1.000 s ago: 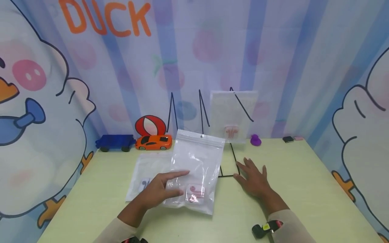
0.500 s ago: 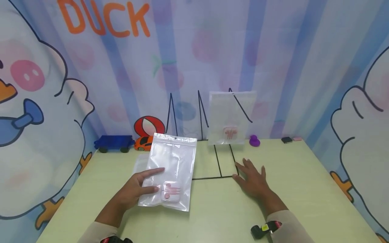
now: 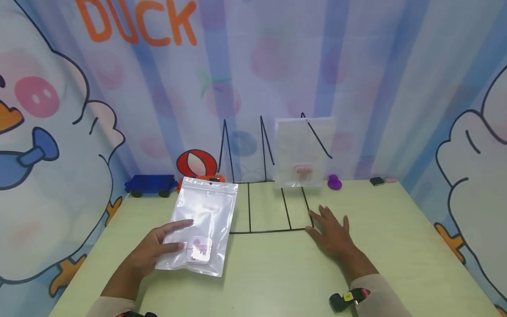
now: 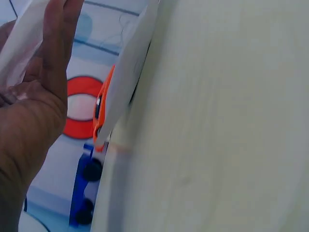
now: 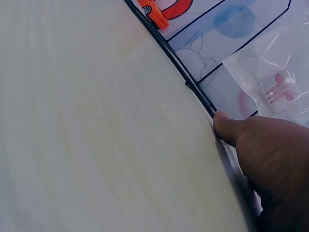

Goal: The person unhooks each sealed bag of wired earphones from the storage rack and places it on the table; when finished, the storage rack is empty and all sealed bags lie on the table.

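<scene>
My left hand [image 3: 144, 251] grips a clear-and-white zip bag [image 3: 211, 211] by its left side, thumb on the front and index finger extended. Pink earphones in a small case [image 3: 199, 249] show through the bag's lower part. My right hand [image 3: 332, 233] rests at the front right corner of a black wire rack [image 3: 261, 231], fingers spread, thumb touching the wire. On the rack's right hook hangs a similar bag [image 3: 293, 141] with pink earphones [image 5: 280, 89]. In the left wrist view, another white bag [image 4: 130, 67] lies on the table; the held bag hides it in the head view.
Along the table's back edge stand a blue toy wagon [image 3: 150, 185], a partly hidden orange toy car [image 4: 102, 104], a purple duck toy [image 3: 334, 182] and small black [image 3: 377, 181] and pink blocks [image 3: 390, 180]. A printed curtain [image 3: 253, 66] hangs behind.
My left hand has carried the held bag leftward, away from the rack, now over the lying bag and in front of the orange car. My right hand has stayed put.
</scene>
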The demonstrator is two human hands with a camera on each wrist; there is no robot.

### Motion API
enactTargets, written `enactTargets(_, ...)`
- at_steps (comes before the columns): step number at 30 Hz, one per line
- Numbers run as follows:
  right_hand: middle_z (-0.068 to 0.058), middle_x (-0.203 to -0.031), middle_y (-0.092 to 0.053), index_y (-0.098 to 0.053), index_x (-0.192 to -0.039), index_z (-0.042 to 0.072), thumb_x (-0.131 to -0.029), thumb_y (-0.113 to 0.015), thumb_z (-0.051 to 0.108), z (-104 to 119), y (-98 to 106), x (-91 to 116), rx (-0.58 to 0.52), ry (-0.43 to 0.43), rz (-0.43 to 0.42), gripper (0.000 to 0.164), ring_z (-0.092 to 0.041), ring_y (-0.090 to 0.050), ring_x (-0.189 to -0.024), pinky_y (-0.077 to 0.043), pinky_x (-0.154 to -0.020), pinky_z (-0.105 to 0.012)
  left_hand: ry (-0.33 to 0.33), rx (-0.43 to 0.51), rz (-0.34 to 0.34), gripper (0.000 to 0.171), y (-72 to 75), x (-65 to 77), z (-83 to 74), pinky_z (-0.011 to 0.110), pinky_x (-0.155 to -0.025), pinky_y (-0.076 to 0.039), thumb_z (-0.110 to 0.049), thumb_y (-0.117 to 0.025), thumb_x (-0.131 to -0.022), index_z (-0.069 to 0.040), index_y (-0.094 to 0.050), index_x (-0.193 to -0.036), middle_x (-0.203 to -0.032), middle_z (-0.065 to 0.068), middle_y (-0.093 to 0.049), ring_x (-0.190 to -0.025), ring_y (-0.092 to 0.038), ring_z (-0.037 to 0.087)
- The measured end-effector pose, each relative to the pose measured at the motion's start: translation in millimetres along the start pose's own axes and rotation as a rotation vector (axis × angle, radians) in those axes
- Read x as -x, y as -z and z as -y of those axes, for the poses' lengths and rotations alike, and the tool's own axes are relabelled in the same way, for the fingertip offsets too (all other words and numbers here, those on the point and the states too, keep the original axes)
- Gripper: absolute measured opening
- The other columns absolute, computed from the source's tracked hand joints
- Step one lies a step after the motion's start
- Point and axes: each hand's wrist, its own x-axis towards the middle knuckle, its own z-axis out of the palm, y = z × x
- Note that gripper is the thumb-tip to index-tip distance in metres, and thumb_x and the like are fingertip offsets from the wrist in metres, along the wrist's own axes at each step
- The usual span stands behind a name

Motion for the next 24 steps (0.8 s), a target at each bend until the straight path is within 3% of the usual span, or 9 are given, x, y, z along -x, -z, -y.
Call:
enactTargets(2, -0.024, -0.178, -0.029, -0.048, -0.165, 0.014, -0.112, -0.056, 0.044, -0.8, 0.1, -0.4, -0.002, 0.002, -0.008, 0.061, -0.050, -0.020, -0.167, 0.007, -0.126, -0.084, -0.013, 0.037, 0.019, 0.062, 11.5, 3.6, 2.7, 0.031, -0.079, -0.067, -0.010, -0.075, -0.102, -0.028, -0.059, -0.159, -0.168, 0.009, -0.045, -0.100, -0.077, 0.016)
enactTargets(4, -0.023, -0.179, -0.028, -0.048, -0.165, 0.014, -0.112, -0.056, 0.045, -1.9, -0.7, -0.5, -0.009, -0.001, -0.006, 0.062, -0.050, -0.019, -0.167, 0.008, -0.126, -0.083, -0.043, 0.101, 0.062, 0.059, 23.6, 6.8, 7.6, 0.032, -0.078, -0.068, -0.005, -0.068, -0.105, -0.030, -0.060, -0.158, -0.153, 0.001, -0.059, -0.089, -0.081, 0.018)
enactTargets(8, -0.023, -0.179, -0.028, -0.048, -0.166, 0.015, -0.112, -0.055, 0.047, -3.8, -4.0, -0.5, -0.007, -0.003, 0.001, 0.062, -0.049, -0.019, -0.168, 0.008, -0.126, -0.083, -0.113, 0.191, 0.127, 0.060, 44.8, 11.6, 18.7, 0.032, -0.080, -0.067, 0.003, -0.056, -0.109, -0.036, -0.064, -0.153, -0.128, -0.004, -0.075, -0.096, -0.083, 0.018)
enactTargets(14, -0.023, -0.179, -0.028, -0.048, -0.166, 0.015, -0.113, -0.055, 0.046, -6.7, -5.5, -1.6, 0.005, -0.003, -0.008, 0.062, -0.049, -0.020, -0.168, 0.007, -0.126, -0.083, -0.132, 0.257, 0.156, 0.061, 67.4, 13.4, 31.4, 0.031, -0.080, -0.067, 0.005, -0.051, -0.110, -0.037, -0.064, -0.152, -0.125, -0.001, -0.077, -0.100, -0.083, 0.018)
enactTargets(19, -0.023, -0.178, -0.029, -0.048, -0.166, 0.015, -0.112, -0.055, 0.047, -5.5, -4.8, -0.4, -0.004, -0.003, 0.001, 0.062, -0.050, -0.020, -0.167, 0.007, -0.126, -0.083, -0.075, 0.260, 0.123, 0.060, 85.0, 19.0, 38.7, 0.029, -0.082, -0.067, 0.002, -0.051, -0.111, -0.041, -0.066, -0.150, -0.127, -0.003, -0.077, -0.104, -0.082, 0.017)
enactTargets(24, -0.023, -0.178, -0.029, -0.048, -0.166, 0.015, -0.113, -0.055, 0.047, -4.6, -2.6, -1.3, 0.008, -0.002, -0.003, 0.063, -0.050, -0.020, -0.167, 0.007, -0.126, -0.084, -0.066, 0.281, 0.079, 0.055, 96.8, 21.8, 40.7, 0.030, -0.084, -0.067, -0.002, -0.049, -0.114, -0.039, -0.065, -0.151, -0.130, -0.003, -0.076, -0.108, -0.081, 0.019)
